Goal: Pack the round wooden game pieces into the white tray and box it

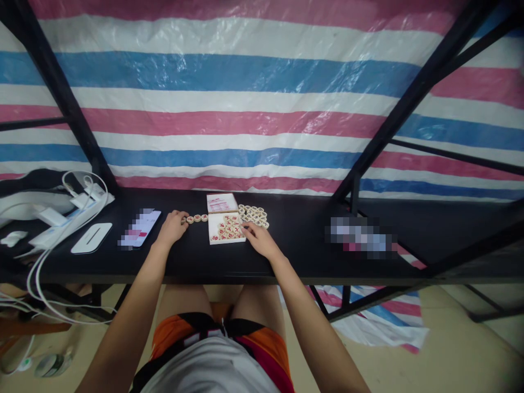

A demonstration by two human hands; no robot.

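Note:
A small white box [209, 234] stands on the black desk with its lid [221, 203] folded back, red print showing inside. Round Chinese chess pieces with red characters [229, 229] lie in it. To its left runs a short row of chess pieces [197, 218]. My left hand [174, 228] closes its fingers on the piece at the left end of that row. My right hand [258, 239] reaches over the box's right rim, fingertips bent together beside the pieces; what they pinch is hidden. Behind that hand sits a cluster of pieces with dark characters [254, 213].
A phone [145, 228] with a lit screen and a white flat device [92, 238] lie at the left, near a power strip [77, 215] with looping white cables. A blurred-out item [362, 237] is at the right. Black metal posts [385, 134] frame the desk before a striped sheet [229, 120].

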